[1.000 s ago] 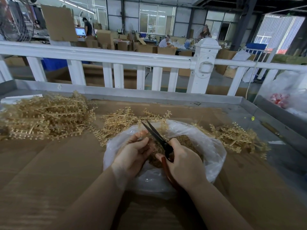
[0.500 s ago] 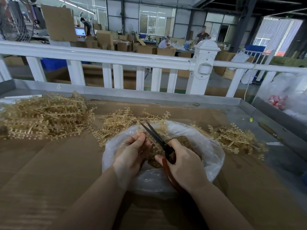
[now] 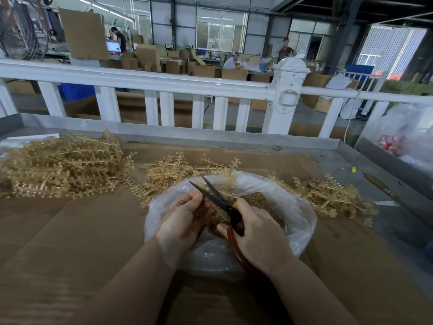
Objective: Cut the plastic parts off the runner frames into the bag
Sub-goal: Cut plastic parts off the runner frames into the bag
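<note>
**Blades open right by the thumb**

We see the risk at once: the left hand pinches a small runner frame, mostly hidden, with its thumb touching the parted scissors — a nick is possible. Right hand wraps the red handles. The bag lies beneath; uncut frames wait at ten o'clock.
</note>
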